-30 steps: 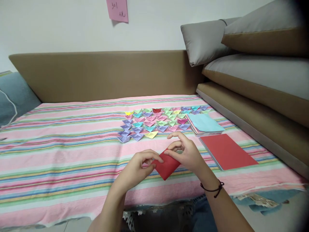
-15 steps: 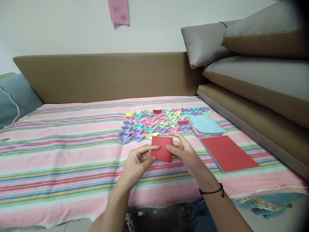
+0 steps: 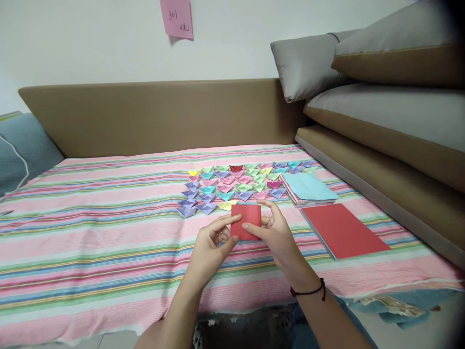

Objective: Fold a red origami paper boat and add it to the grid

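Both my hands hold a small folded square of red paper (image 3: pixel 250 213) above the striped cloth. My left hand (image 3: pixel 214 240) grips its left edge, with a finger across the front and the thumb at the lower left corner. From the right side, my right hand (image 3: pixel 278 232) pinches it, the thumb lying flat over the front and the other fingers partly hidden behind. Just beyond the paper, several folded paper boats (image 3: pixel 227 180) in purple, green, pink, blue and yellow stand in rows.
To the right lie a stack of large red sheets (image 3: pixel 345 230) and a stack topped by light blue paper (image 3: pixel 310 186). Grey and brown cushions (image 3: pixel 385 111) are piled at the right. A brown backrest (image 3: pixel 163 116) runs along the wall. A pink striped cloth (image 3: pixel 90 232) covers the surface.
My right thumb has slid left across the red paper toward its middle. The paper has shifted slightly right and sits straighter. Both hands keep their hold.
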`<state>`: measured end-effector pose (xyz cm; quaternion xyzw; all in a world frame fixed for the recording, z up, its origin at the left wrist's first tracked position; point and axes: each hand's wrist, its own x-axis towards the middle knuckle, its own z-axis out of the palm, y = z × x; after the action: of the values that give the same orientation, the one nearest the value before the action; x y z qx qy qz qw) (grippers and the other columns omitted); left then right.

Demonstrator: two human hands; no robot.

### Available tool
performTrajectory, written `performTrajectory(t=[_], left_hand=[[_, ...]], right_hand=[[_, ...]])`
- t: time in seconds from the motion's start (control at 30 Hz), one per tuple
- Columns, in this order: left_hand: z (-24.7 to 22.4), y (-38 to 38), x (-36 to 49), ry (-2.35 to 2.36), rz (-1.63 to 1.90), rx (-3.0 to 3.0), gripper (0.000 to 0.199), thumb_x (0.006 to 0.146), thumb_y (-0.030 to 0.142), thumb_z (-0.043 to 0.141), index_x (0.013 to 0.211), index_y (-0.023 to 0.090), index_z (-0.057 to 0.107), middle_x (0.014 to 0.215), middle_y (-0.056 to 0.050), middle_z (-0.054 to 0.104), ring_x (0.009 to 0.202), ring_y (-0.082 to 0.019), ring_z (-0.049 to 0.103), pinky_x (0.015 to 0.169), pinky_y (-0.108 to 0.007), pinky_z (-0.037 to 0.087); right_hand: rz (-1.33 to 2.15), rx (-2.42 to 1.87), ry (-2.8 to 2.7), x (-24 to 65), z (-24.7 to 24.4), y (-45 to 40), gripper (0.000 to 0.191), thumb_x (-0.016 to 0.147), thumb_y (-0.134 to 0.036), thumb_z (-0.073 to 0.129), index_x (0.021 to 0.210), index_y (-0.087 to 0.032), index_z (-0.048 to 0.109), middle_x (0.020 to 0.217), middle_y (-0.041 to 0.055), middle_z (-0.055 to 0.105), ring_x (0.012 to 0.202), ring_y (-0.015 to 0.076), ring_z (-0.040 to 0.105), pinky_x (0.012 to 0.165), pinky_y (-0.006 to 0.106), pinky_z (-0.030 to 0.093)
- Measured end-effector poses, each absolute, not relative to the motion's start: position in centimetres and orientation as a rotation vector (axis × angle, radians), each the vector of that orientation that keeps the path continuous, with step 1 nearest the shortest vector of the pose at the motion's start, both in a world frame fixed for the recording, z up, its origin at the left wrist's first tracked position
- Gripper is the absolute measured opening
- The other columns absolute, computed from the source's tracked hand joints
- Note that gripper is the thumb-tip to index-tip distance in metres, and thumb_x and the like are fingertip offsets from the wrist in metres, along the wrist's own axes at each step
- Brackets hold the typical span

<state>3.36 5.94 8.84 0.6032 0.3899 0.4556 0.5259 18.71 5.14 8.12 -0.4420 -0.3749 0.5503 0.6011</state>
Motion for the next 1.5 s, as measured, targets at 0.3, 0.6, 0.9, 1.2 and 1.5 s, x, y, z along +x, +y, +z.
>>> performTrajectory(t=[0.3, 0.6, 0.9, 1.2, 1.5], left_hand=[[8.9, 6.2, 3.0, 0.957, 1.184, 1.395, 0.040, 0.066, 0.020, 0.071, 0.105, 0.021, 0.069, 0.077, 0.000, 0.054, 0.056, -0.006, 0.040, 0.054, -0.021, 0.039], [9.6, 6.3, 2.1, 1.009, 1.316, 1.275, 0.043, 0.062, 0.021, 0.075, 0.104, 0.021, 0.070, 0.065, 0.003, 0.048, 0.058, -0.008, 0.041, 0.052, -0.020, 0.037], [9.6, 6.1, 2.6, 0.991, 1.280, 1.321, 0.042, 0.063, 0.020, 0.074, 0.104, 0.022, 0.070, 0.070, 0.001, 0.054, 0.058, -0.007, 0.042, 0.055, -0.020, 0.041], [9.8, 6.3, 2.5, 1.004, 1.353, 1.298, 0.041, 0.062, 0.020, 0.074, 0.102, 0.022, 0.070, 0.068, 0.002, 0.051, 0.057, -0.007, 0.041, 0.053, -0.021, 0.039], [9.6, 6.3, 2.5, 0.998, 1.356, 1.270, 0.041, 0.062, 0.020, 0.074, 0.103, 0.022, 0.070, 0.065, 0.003, 0.047, 0.059, -0.008, 0.041, 0.054, -0.021, 0.038]], right_hand=[[1.399, -0.980, -0.980, 18.4, 7.9, 4.9, 0.083, 0.058, -0.023, 0.079, 0.126, -0.020, 0.032, 0.077, 0.0048, 0.073, 0.070, 0.0219, 0.069, 0.066, 0.032, 0.052], [1.270, -1.055, -0.910, 19.1, 8.2, 4.9, 0.082, 0.058, -0.028, 0.079, 0.125, -0.019, 0.032, 0.062, -0.0021, 0.068, 0.064, 0.0192, 0.066, 0.064, 0.031, 0.052], [1.298, -0.975, -0.889, 17.9, 8.4, 4.8, 0.081, 0.059, -0.027, 0.079, 0.124, -0.021, 0.030, 0.073, 0.0024, 0.071, 0.069, 0.0217, 0.069, 0.068, 0.034, 0.053], [1.223, -1.031, -0.841, 18.5, 9.1, 4.6, 0.078, 0.058, -0.029, 0.079, 0.121, -0.019, 0.033, 0.062, -0.0009, 0.069, 0.064, 0.0209, 0.068, 0.065, 0.032, 0.054], [1.222, -0.990, -0.857, 18.7, 9.2, 4.5, 0.069, 0.060, -0.026, 0.078, 0.114, -0.020, 0.035, 0.061, -0.0018, 0.069, 0.061, 0.0180, 0.067, 0.066, 0.030, 0.054]])
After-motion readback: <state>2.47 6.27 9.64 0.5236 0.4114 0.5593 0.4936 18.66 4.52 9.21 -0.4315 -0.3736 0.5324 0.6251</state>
